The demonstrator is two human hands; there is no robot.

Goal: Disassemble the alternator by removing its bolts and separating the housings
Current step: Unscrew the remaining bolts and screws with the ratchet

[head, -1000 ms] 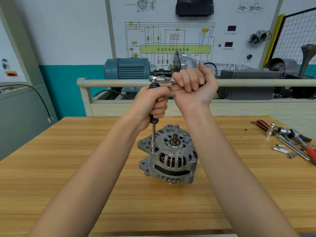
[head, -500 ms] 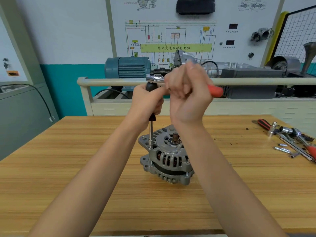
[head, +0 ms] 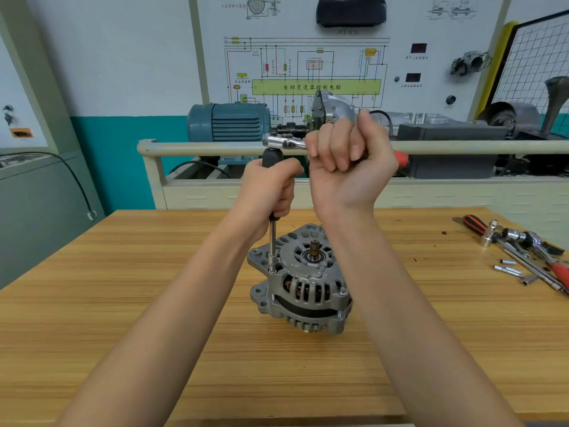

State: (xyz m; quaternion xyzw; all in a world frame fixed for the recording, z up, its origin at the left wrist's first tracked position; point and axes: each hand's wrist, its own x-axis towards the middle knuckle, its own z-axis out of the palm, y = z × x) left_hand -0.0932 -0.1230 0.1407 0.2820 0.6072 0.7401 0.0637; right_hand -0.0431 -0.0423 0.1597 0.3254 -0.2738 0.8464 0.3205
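The grey cast-aluminium alternator (head: 300, 280) stands on end near the middle of the pale wooden workbench (head: 123, 318), its shaft stub pointing up. I see a slim steel extension bar with a black grip (head: 272, 238) standing upright on the bolt at the housing's upper left ear, its socket end seated there. My left hand (head: 271, 192) is wrapped around the black grip of that bar, fingers curled tight on it. On top of the bar sits the chrome ratchet wrench with a red handle (head: 284, 141), lying level and pointing right. My right hand (head: 348, 161) grips the ratchet handle in a fist, palm side facing me, with only the red tip showing past it. Both forearms reach in from the bottom edge.

At the bench's far right lies a loose cluster of chrome sockets, bars and red-handled tools (head: 523, 251). Behind the bench, a blue electric motor (head: 228, 121) sits below a white wiring-diagram panel (head: 308, 66).
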